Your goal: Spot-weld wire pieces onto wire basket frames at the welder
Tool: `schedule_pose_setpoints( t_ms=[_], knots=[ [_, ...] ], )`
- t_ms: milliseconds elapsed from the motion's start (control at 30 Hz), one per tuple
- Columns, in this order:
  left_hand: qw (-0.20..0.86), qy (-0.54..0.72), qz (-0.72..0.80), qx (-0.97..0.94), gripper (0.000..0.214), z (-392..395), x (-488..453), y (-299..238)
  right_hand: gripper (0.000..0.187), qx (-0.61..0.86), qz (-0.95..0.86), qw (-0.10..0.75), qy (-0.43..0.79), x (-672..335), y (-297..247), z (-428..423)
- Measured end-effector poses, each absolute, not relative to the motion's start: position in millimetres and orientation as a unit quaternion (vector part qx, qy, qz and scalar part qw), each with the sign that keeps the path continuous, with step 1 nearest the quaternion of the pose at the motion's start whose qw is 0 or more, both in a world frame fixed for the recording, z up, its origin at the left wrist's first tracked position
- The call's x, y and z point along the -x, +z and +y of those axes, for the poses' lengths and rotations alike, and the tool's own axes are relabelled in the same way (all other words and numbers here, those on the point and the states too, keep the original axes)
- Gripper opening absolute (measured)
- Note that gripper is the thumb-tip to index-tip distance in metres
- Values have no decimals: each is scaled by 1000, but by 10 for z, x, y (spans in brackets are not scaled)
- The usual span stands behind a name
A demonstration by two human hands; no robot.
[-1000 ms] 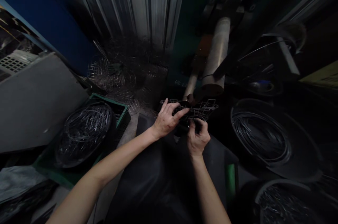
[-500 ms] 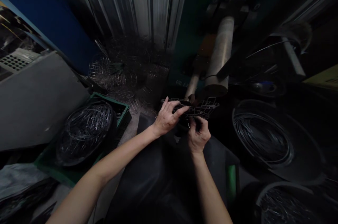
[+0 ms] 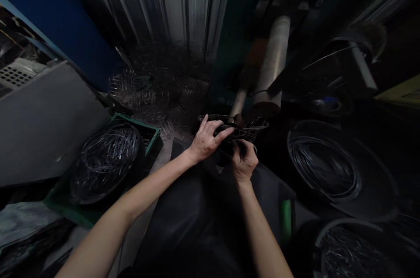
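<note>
A small wire basket frame lies flat in front of me at the foot of a grey cylinder of a dark machine. My left hand rests on top of the frame's left part, fingers spread over the wires. My right hand is below the frame's near edge, fingers curled up onto the wires. The scene is dim and the fingertips are hard to make out.
A green crate at the left holds a round bundle of wire rings. A heap of wire frames lies behind, against corrugated metal. Black tubs with coiled wire stand at the right; another tub sits at bottom right.
Both hands and the wire frame sit slightly higher in view than one second ago, mostly from the camera shifting. My grip looks the same.
</note>
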State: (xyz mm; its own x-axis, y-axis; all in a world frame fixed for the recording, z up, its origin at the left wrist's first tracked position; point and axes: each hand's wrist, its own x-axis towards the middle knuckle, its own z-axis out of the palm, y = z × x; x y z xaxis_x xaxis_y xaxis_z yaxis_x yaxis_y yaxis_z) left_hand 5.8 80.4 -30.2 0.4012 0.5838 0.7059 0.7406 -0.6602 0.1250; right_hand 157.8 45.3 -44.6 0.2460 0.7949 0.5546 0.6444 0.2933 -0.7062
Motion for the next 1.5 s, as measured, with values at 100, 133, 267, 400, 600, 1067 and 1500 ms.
schedule_pose_setpoints(
  t_ms=[100, 133, 267, 400, 600, 1067, 1500],
  knots=[
    [93, -361, -405, 835, 44, 813, -43, -302, 24, 572, -620, 532, 70, -1592, -465, 463],
    [92, -356, -408, 836, 44, 812, -41, -295, 23, 565, -625, 534, 71, -1601, -468, 464],
    [95, -349, -414, 835, 44, 793, -40, -244, 21, 555, -640, 524, 87, -1660, -447, 458],
    [60, -336, -423, 839, 44, 768, -39, -194, 23, 547, -658, 508, 97, -1719, -385, 445],
    [26, -334, -426, 840, 46, 743, -37, -136, 15, 518, -672, 523, 83, -1709, -318, 413],
    [19, -328, -430, 841, 44, 751, -26, -107, 11, 512, -676, 529, 42, -1685, -334, 413],
    [10, -305, -430, 850, 47, 783, -12, -129, 12, 507, -678, 530, 45, -1687, -339, 433]
  ],
)
